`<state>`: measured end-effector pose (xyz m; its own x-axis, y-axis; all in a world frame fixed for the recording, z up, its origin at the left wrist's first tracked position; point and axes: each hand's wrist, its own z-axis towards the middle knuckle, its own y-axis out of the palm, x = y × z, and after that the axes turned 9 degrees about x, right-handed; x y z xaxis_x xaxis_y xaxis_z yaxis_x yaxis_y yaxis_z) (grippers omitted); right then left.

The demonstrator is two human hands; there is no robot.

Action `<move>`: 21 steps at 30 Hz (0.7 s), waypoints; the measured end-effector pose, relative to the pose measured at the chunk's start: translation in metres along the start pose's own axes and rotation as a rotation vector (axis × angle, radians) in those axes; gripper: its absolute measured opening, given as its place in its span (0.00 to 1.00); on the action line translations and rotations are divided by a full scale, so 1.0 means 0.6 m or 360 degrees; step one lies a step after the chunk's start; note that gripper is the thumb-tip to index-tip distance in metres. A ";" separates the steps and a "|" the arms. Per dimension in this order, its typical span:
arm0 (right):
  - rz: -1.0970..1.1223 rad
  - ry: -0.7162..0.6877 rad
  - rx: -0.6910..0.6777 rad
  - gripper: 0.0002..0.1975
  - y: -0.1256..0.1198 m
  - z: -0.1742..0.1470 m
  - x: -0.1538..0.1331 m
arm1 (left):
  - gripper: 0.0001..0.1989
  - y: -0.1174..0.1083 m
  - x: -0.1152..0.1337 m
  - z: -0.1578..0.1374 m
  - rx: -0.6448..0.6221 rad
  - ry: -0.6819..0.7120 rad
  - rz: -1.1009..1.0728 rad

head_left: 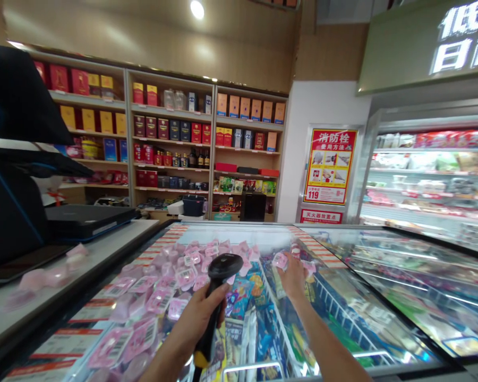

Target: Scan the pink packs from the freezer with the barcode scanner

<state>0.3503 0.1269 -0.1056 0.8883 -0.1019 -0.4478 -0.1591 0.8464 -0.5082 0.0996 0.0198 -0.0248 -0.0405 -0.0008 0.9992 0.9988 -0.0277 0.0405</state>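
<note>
My left hand point(207, 313) is wrapped round the handle of a black handheld barcode scanner point(225, 265), its head pointing away over the freezer. Beyond and left of it, many small pink cups point(159, 300) with barcode labels lie heaped on the glass freezer top. Out to the right, my right hand point(293, 273) has its fingers closed about small pink cups, one cup point(280, 260) showing at its left side and another cup point(309, 267) at its right. Its fingertips are partly hidden and blurred.
Bagged frozen food point(263, 334) shows through the glass in wire baskets. At left, a counter point(99, 260) carries more pink cups point(50, 278) and a dark checkout terminal point(16, 196). Shelves of boxed goods point(171, 130) line the back wall. A lit display cooler point(430, 175) stands right.
</note>
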 end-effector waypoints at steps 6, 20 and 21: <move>-0.0286 0.0132 0.0053 0.14 -0.016 0.023 0.054 | 0.13 0.000 -0.007 0.010 0.0092 -0.0039 -0.0151; 0.0395 0.0064 -0.0608 0.29 0.055 -0.058 -0.158 | 0.15 -0.035 -0.004 -0.012 0.0043 0.0034 -0.0117; 0.0391 0.0063 -0.0546 0.28 0.057 -0.058 -0.158 | 0.15 -0.037 -0.002 -0.017 0.0042 0.0034 -0.0114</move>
<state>0.2455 0.1474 -0.1063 0.7898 0.0553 -0.6108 -0.5043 0.6255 -0.5954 0.0770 0.0104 -0.0272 -0.1120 -0.0212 0.9935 0.9937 -0.0020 0.1119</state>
